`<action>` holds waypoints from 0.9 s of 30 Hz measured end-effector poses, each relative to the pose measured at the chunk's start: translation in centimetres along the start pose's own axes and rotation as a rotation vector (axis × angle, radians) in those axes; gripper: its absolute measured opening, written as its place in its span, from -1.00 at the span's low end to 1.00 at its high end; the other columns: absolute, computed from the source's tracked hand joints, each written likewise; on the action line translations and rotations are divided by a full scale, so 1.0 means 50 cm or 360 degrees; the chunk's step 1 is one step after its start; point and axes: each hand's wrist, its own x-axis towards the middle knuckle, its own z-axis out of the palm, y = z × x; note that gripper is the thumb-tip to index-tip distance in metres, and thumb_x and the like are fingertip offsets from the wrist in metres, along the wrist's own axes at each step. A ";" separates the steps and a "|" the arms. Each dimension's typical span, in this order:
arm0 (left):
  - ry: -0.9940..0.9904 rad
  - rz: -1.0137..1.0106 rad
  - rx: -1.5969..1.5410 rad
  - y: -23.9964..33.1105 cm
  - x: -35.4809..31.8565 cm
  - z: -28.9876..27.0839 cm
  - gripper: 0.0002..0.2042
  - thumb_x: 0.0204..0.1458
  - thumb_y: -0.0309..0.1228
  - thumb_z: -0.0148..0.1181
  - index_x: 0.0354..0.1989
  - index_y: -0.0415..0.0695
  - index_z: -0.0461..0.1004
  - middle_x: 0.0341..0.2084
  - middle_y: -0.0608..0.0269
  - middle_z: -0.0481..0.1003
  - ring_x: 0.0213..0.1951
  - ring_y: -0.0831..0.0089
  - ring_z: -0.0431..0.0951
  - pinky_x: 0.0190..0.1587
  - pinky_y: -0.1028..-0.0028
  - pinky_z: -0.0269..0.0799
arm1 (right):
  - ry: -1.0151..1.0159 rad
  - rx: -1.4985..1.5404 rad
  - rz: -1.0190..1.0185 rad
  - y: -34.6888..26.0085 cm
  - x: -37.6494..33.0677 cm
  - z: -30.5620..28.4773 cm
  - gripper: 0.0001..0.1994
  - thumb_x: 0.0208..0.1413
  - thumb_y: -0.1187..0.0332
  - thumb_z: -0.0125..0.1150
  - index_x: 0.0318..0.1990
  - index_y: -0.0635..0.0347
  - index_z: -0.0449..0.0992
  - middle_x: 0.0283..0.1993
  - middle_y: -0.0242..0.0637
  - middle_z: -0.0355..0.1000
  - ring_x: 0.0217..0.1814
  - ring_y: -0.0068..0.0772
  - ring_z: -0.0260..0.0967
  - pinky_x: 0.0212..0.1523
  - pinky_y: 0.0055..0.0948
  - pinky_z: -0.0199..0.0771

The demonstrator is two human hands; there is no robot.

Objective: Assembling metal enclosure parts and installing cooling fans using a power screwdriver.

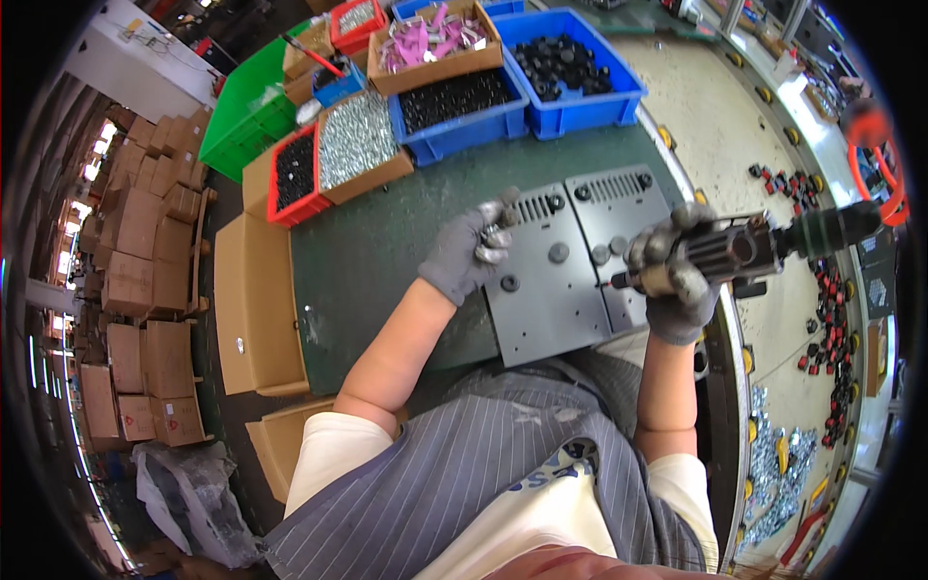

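My right hand (674,275), in a grey glove, grips a dark power screwdriver (739,249). Its thin bit points left over the inner edges of two grey metal plates (536,314). Side by side on the green table, the plates have slots at their far ends and small holes. Black round pieces (558,253) sit on both plates, some at the slotted end. My left hand (472,245), also gloved, is beside the left plate's far left edge, its fingers curled together. Whether small parts are inside those fingers is hidden; the fingertips look silvery and worn.
Beyond the plates stand a blue bin of black round parts (570,116), a blue bin of small black parts (454,135), a carton of silver screws (353,135) and a red bin (297,208). An open carton (253,300) borders the table's left. Loose parts lie along the right-hand bench (773,338).
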 end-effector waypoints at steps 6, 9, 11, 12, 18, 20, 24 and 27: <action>-0.0096 0.0100 0.0225 -0.041 -0.020 -0.015 -0.72 0.15 -0.38 -0.09 -0.02 -0.25 0.27 -0.51 0.35 0.39 -0.61 0.71 0.22 -0.72 0.79 0.10 | -0.0268 0.0139 -0.0054 0.007 0.005 0.013 -0.45 -0.24 0.37 0.27 -0.01 0.21 0.25 -0.38 -0.27 0.34 -0.41 -0.29 0.32 -0.35 -0.30 0.40; -0.0264 0.0030 0.0379 -0.077 -0.026 -0.006 -0.73 0.16 -0.30 -0.04 -0.09 -0.22 0.38 -0.46 0.31 0.37 -0.65 0.72 0.20 -0.71 0.77 0.09 | -0.0420 0.0049 -0.0222 0.005 0.010 0.018 -0.49 -0.14 0.34 0.13 0.05 0.20 0.21 -0.39 -0.26 0.32 -0.44 -0.28 0.27 -0.37 -0.29 0.36; -0.0351 -0.0075 0.0233 -0.091 -0.028 0.004 -0.72 0.17 -0.32 -0.08 -0.07 -0.24 0.37 -0.46 0.30 0.37 -0.62 0.72 0.19 -0.69 0.77 0.09 | -0.0543 0.0131 -0.0261 0.008 0.015 0.023 -0.48 -0.11 0.33 0.07 0.08 0.21 0.18 -0.39 -0.25 0.31 -0.42 -0.28 0.28 -0.34 -0.28 0.35; -0.0449 -0.0194 0.0084 -0.096 -0.029 0.008 -0.72 0.17 -0.33 -0.10 -0.06 -0.25 0.36 -0.44 0.30 0.37 -0.60 0.72 0.20 -0.68 0.77 0.10 | -0.0487 0.0134 -0.0283 0.010 0.013 0.026 -0.48 -0.10 0.33 0.06 0.09 0.21 0.19 -0.37 -0.24 0.32 -0.39 -0.27 0.28 -0.32 -0.27 0.35; -0.0339 -0.0304 0.0042 -0.112 -0.034 0.025 -0.70 0.14 -0.37 -0.08 -0.01 -0.29 0.30 -0.38 0.26 0.36 -0.54 0.68 0.24 -0.67 0.75 0.15 | -0.0479 0.0169 -0.0361 0.021 0.022 0.028 -0.49 -0.09 0.35 0.03 0.09 0.23 0.19 -0.28 -0.20 0.36 -0.31 -0.25 0.32 -0.25 -0.24 0.37; -0.0292 -0.0300 0.0048 -0.115 -0.035 0.023 -0.74 0.14 -0.38 -0.05 -0.06 -0.26 0.36 -0.41 0.29 0.35 -0.55 0.69 0.24 -0.69 0.76 0.12 | -0.0454 0.0154 -0.0380 0.023 0.023 0.026 -0.50 -0.08 0.35 0.03 0.09 0.23 0.19 -0.27 -0.20 0.37 -0.30 -0.25 0.33 -0.25 -0.23 0.38; -0.0321 -0.0348 -0.0024 -0.122 -0.034 0.020 -0.75 0.14 -0.28 0.00 -0.18 -0.23 0.38 -0.47 0.30 0.34 -0.60 0.69 0.22 -0.71 0.76 0.09 | -0.0380 0.0133 -0.0405 0.026 0.023 0.022 -0.49 -0.08 0.34 0.04 0.09 0.22 0.19 -0.29 -0.21 0.37 -0.32 -0.27 0.34 -0.27 -0.25 0.39; -0.0338 -0.0397 -0.0006 -0.129 -0.031 0.023 -0.73 0.14 -0.23 0.01 -0.23 -0.21 0.39 -0.52 0.32 0.33 -0.64 0.70 0.19 -0.72 0.76 0.07 | -0.0402 0.0138 -0.0399 0.027 0.023 0.018 -0.50 -0.08 0.33 0.05 0.09 0.19 0.20 -0.30 -0.23 0.37 -0.35 -0.31 0.32 -0.30 -0.30 0.38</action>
